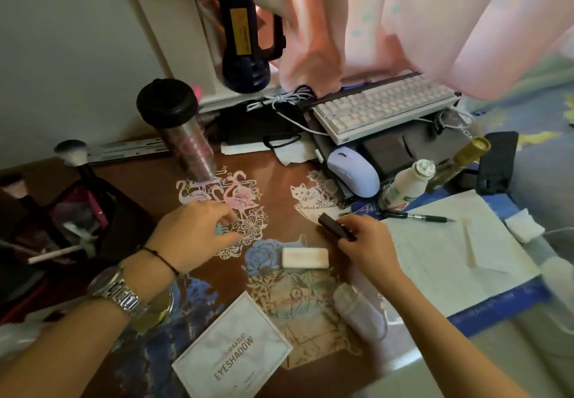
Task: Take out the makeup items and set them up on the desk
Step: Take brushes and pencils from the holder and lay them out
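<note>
The brown wooden table (273,167), papered with pastel cut-out stickers, carries everything, and the layout reads as a set-up half done: finished items lie in the open middle, the source sits off to one side. Well to the left of the left hand's fingers stands one open black makeup bag (93,211), its mouth up so tools can be drawn out; two fluffy brushes and a white stick poke from it, with more inside too dim to count. Nearest the viewer, below both hands, lies one marbled white eyeshadow palette box (231,349), flat and label up, probably so it can be read. Just below the right hand's fingers rests one small pale pink rectangular case (305,258), also flat. One soft lilac pouch-like object (360,312) lies under the right forearm; what it is I cannot tell. The right hand (369,242) grips one slim black rectangular tube (337,226), likely lipstick, fingers curled round its lower end, tilted just over the tabletop as if about to be laid beside the pink case. The left hand (198,230) hovers over the flamingo sticker, fingers loosely bent and holding nothing. So three makeup items are out: two laid down, one in hand.
</note>
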`<state>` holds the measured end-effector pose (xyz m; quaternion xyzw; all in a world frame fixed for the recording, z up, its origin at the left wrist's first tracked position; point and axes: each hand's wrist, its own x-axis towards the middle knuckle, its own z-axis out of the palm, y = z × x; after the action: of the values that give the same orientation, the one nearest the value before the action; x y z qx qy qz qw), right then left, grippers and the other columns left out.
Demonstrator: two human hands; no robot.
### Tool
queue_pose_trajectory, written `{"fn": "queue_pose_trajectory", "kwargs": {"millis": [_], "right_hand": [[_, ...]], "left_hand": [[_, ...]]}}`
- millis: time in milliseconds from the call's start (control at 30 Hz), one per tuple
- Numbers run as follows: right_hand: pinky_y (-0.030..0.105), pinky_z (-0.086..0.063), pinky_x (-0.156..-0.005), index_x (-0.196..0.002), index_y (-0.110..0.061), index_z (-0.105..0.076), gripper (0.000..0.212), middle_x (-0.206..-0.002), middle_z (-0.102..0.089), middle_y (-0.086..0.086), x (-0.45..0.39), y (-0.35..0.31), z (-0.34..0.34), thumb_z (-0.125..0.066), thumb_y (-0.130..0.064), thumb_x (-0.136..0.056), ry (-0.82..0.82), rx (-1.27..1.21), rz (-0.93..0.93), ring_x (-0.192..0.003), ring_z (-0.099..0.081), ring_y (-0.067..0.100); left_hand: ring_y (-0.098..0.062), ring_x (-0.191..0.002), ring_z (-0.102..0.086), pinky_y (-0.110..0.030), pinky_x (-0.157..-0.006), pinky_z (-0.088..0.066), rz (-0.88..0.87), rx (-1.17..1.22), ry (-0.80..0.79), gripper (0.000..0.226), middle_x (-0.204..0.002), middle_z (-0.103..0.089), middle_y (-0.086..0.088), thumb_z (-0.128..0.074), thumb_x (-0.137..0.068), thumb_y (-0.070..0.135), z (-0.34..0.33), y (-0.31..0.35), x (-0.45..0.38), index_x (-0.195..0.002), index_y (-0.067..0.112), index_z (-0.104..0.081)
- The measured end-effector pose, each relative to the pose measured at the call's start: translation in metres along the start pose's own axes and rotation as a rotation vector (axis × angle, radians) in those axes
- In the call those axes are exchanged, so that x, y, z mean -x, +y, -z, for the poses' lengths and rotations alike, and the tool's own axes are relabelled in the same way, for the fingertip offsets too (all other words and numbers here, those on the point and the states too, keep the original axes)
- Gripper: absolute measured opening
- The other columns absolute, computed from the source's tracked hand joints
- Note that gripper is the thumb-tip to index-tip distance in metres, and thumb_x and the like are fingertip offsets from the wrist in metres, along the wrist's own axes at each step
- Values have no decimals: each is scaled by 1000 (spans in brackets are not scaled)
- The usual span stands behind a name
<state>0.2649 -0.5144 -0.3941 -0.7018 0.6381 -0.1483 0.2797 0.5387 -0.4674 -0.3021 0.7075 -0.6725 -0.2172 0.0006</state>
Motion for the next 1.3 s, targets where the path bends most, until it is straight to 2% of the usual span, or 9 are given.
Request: {"fn": "queue_pose_trajectory", "kwargs": {"millis": [233,400,533,600,733,867,967,1100,1300], "right_hand": [[38,-52,-71,-101,-20,-67,34,-94,-64,2,0,13,-9,-64,-7,-71,-36,-20,-48,-86,-59,20],[36,-50,-72,-102,-19,-62,32,-98,-62,2,-3,15,-11,-63,-7,-73,-65,-15,-61,-88,-56,19],[34,-49,-72,-105,-18,-59,29,-103,-58,3,-10,15,-6,-68,-22,-78,-141,65,-52,-86,-56,18],[37,-51,-73,-105,-17,-60,30,-105,-58,4,-15,11,1,-67,-31,-80,-129,137,-29,-91,-57,20],[40,-53,-72,-106,-19,-60,30,-104,-60,0,-21,-18,21,-62,-38,-83,-71,314,136,-95,-57,20],[31,-45,-65,-108,-17,-58,27,-103,-61,1,-23,-70,30,-59,-32,-86,-31,499,361,-95,-55,23],[27,-34,-65,-109,-18,-56,23,-105,-60,-1,-19,-119,27,-56,-28,-88,-64,433,487,-99,-55,22],[29,-45,-67,-106,-21,-57,22,-100,-62,-1,-15,-175,10,-59,-30,-86,-83,366,648,-95,-57,20],[32,-52,-68,-98,-20,-63,19,-90,-66,-4,-12,-238,-29,-68,-25,-81,-238,134,716,-80,-62,16]], "left_hand": [[-4,-94,-59,-32,-82,-54,36,-6,-25,30,-104,-62,15,-61,-81,50,-5,3,-3,-106,33,-61],[-5,-94,-59,-33,-82,-55,56,5,-34,28,-103,-63,15,-62,-81,49,-5,1,-1,-104,33,-61],[-6,-95,-59,-34,-83,-54,62,9,-28,28,-104,-63,14,-62,-81,49,-3,-1,3,-104,33,-62],[-5,-95,-59,-32,-82,-54,64,5,-20,28,-104,-62,14,-62,-82,49,0,-4,6,-105,33,-62],[-4,-95,-59,-28,-81,-53,65,-6,16,29,-107,-63,14,-63,-82,48,9,-11,15,-106,31,-62],[-5,-101,-58,-19,-76,-45,65,-79,77,31,-110,-62,12,-60,-85,46,20,-25,30,-111,29,-62],[-10,-102,-58,-24,-80,-46,79,-134,115,32,-110,-61,10,-57,-86,46,28,-39,45,-113,29,-60],[-11,-104,-57,-28,-82,-47,138,-112,147,32,-111,-60,11,-58,-86,45,38,-64,68,-114,30,-59],[-10,-101,-58,-30,-83,-50,254,-21,208,31,-110,-61,9,-62,-84,42,47,-106,109,-112,28,-59]]}}
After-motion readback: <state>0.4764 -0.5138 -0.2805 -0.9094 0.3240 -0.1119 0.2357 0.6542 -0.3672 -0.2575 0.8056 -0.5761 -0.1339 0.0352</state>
